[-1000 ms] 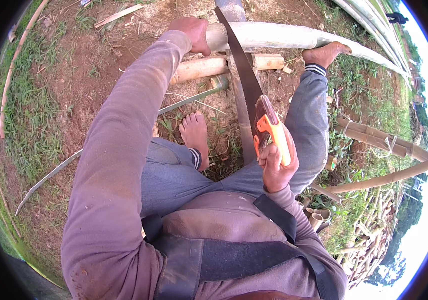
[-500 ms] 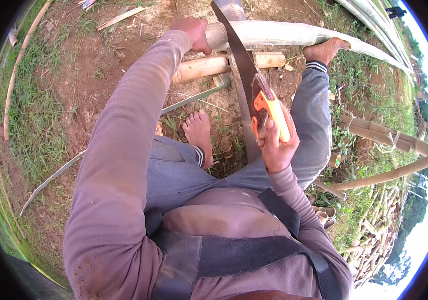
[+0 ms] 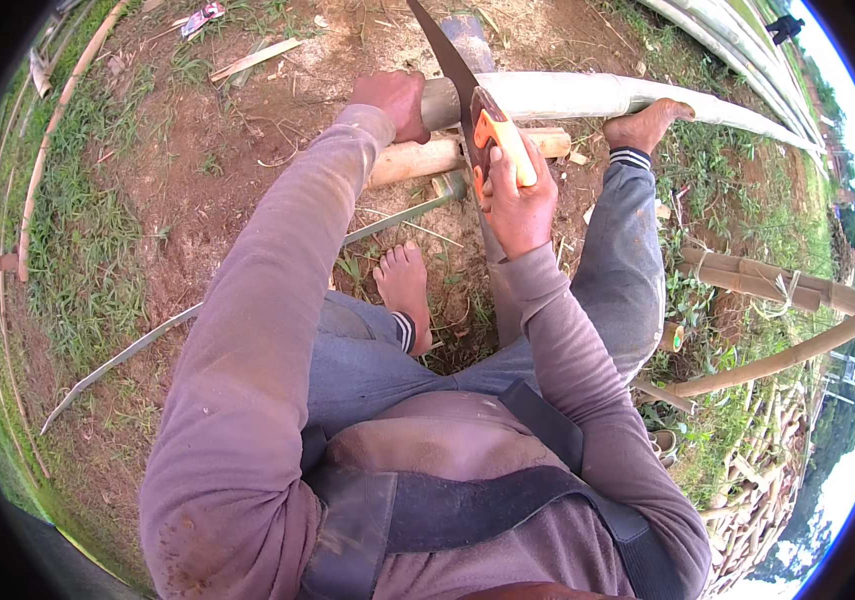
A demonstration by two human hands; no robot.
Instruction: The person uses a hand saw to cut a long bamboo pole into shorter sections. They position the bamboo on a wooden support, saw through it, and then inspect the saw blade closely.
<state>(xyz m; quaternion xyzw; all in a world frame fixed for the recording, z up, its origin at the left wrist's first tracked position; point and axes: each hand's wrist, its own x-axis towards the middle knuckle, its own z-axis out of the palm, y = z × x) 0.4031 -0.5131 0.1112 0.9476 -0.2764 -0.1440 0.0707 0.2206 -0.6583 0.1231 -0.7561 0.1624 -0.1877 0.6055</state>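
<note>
A hand saw [image 3: 447, 54] with a dark blade and an orange-and-brown handle is gripped in my right hand [image 3: 526, 208]. Its blade points away from me and crosses the thick pale bamboo pole [image 3: 568, 97] near its left end. My left hand [image 3: 394, 102] is closed around that end of the pole, just left of the blade. Whether the teeth have cut into the bamboo I cannot tell. On the right, my bare foot [image 3: 646, 125] is up against the pole.
A shorter bamboo piece [image 3: 413, 162] lies just nearer than the pole, by a dark upright support [image 3: 493, 250]. Bamboo rails tied with string [image 3: 778, 280] stand at right. Long poles [image 3: 738, 60] lie at far right, a heap of cut pieces [image 3: 763, 470] at near right.
My right hand has pushed the saw forward and to the left, so the handle is now close to the pole. My left hand stays on the pole's end.
</note>
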